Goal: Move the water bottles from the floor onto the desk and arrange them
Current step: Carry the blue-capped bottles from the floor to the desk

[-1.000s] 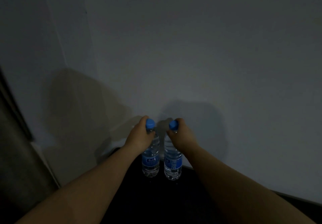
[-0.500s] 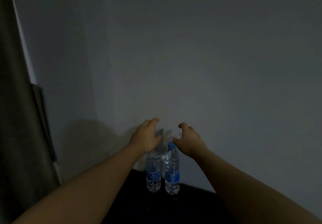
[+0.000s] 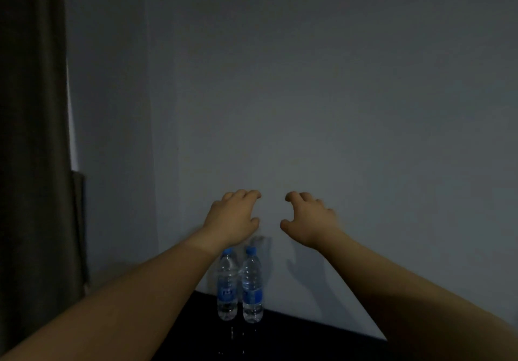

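two clear water bottles with blue caps and blue labels stand upright on the dark desk, touching or just beside each other, close to the pale wall: the left bottle and the right bottle. above them, well clear of the caps, the left hand and right hand hang in the air with fingers loosely curled, both holding nothing, palms turned toward each other. a dark curtain hangs at the left edge
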The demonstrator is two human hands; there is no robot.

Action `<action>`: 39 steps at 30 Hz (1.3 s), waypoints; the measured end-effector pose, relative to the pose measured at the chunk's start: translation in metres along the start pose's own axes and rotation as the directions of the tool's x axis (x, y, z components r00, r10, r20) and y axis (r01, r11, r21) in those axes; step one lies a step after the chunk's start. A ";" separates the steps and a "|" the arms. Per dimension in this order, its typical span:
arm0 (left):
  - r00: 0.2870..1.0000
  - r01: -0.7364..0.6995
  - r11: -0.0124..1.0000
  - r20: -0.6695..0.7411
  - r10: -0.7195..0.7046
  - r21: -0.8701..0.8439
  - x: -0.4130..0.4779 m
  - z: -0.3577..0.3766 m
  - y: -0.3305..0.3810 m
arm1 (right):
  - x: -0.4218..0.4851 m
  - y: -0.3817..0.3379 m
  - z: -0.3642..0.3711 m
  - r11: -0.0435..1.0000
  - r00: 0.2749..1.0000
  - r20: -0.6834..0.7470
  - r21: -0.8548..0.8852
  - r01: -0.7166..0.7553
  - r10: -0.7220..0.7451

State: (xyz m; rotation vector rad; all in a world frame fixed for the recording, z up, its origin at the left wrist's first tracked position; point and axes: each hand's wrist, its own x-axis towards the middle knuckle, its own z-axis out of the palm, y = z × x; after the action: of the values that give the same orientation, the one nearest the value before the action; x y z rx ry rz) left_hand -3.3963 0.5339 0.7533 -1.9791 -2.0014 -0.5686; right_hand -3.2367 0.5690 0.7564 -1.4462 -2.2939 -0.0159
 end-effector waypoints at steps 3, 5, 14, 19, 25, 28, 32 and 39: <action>1.000 -0.016 1.000 0.013 0.017 -0.012 -0.022 -0.005 0.020 | -0.032 0.007 -0.013 1.000 1.000 0.011 0.002 -0.023 0.023; 1.000 -0.027 0.999 0.010 0.027 -0.036 -0.041 -0.007 0.032 | -0.061 0.011 -0.016 0.999 0.999 0.017 0.018 -0.051 0.051; 0.993 -0.054 0.982 0.095 0.072 -0.181 -0.172 -0.004 0.077 | -0.217 0.014 -0.003 0.977 0.974 0.087 0.032 -0.213 0.209; 0.976 -0.109 0.977 0.165 0.139 -0.182 -0.262 -0.003 0.096 | -0.313 -0.004 -0.001 0.962 0.950 0.157 -0.007 -0.274 0.271; 0.932 -0.155 0.964 0.291 0.215 -0.216 -0.333 -0.006 0.144 | -0.411 0.009 -0.018 0.936 0.918 0.195 0.007 -0.352 0.344; 0.900 -0.214 0.948 0.330 0.286 -0.237 -0.365 -0.004 0.189 | -0.464 0.031 -0.025 0.891 0.871 0.204 -0.007 -0.454 0.446; 0.818 -0.371 0.897 0.373 0.438 -0.239 -0.399 0.007 0.269 | -0.543 0.074 -0.044 0.815 0.801 0.167 -0.027 -0.579 0.574; 0.617 -0.609 0.710 0.352 0.704 -0.354 -0.472 0.016 0.472 | -0.717 0.190 -0.113 0.619 0.613 0.093 -0.064 -0.783 0.785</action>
State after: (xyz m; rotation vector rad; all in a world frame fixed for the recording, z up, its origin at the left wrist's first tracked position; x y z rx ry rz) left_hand -2.9099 0.1167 0.5658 -2.9803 -1.2204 -0.1047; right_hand -2.7711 0.0132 0.5619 -2.3953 -1.5180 0.3173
